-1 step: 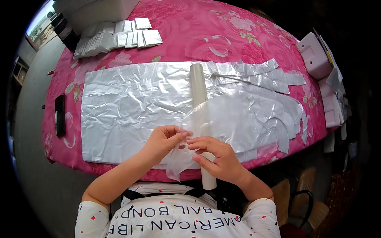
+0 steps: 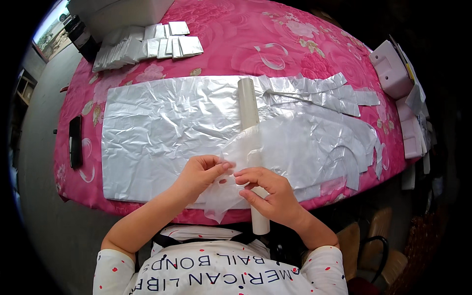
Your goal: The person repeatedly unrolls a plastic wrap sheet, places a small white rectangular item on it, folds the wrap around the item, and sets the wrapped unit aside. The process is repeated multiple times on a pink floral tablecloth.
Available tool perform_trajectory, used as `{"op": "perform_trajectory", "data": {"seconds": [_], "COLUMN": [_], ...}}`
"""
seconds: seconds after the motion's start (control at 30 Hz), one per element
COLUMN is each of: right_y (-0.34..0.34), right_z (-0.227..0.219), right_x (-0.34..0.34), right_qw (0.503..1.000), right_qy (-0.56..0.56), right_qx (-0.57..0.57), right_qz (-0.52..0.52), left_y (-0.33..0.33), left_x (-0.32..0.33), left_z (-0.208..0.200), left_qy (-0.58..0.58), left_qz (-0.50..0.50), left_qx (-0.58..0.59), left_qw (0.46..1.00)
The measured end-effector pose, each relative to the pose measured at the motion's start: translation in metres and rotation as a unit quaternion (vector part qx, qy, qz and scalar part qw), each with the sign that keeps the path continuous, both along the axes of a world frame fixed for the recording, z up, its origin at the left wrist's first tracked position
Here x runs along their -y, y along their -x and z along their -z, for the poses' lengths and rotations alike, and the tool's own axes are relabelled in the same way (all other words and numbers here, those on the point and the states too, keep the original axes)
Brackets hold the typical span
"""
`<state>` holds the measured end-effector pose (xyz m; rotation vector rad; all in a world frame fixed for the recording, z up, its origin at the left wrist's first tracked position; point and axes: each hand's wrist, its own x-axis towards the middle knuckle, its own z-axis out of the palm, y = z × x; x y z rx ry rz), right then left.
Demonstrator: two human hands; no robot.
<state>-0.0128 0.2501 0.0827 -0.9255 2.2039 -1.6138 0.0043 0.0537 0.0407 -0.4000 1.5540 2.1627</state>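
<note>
A thin, see-through plastic sheet (image 2: 290,142) lies over the layered stack near the table's front edge. My left hand (image 2: 201,172) pinches a gathered part of it between thumb and forefinger. Close beside, my right hand (image 2: 269,191) has its fingers curved and its thumb apart, fingertips by the film; whether they touch it I cannot tell. A loose corner of film (image 2: 216,209) hangs below my left hand. Under the sheet runs a pale tube (image 2: 248,105), which sticks out past the table's front edge. Beneath both lies a stack of silvery-white plastic sheets (image 2: 152,132) with cut strips at the right end.
Folded white packets (image 2: 128,51) lie in rows at the back left, before a white box (image 2: 115,17) and a dark container (image 2: 81,37). A black phone-like object (image 2: 75,142) rests at the left edge. Pink boxes (image 2: 391,66) stand at the right, on a pink flowered tablecloth (image 2: 221,44).
The whole view has shifted very slightly. My right hand's fingertips and the film edge have moved a little; my left hand keeps its pinch.
</note>
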Motion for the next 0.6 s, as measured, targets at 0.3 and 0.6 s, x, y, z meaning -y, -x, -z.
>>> {"op": "perform_trajectory", "data": {"seconds": [0.3, 0.6], "right_y": [-0.004, 0.05], "right_z": [0.007, 0.005], "right_x": [0.015, -0.079], "right_qw": [0.987, 0.918], "right_qy": [-0.095, -0.148], "right_qx": [-0.072, -0.201], "right_qz": [0.108, 0.308], "left_y": [-0.007, -0.004], "left_x": [0.007, 0.023], "left_z": [0.006, 0.011], "left_qy": [-0.027, -0.034], "left_qz": [0.053, -0.043], "left_qx": [0.023, 0.023], "left_qw": [0.998, 0.998]}}
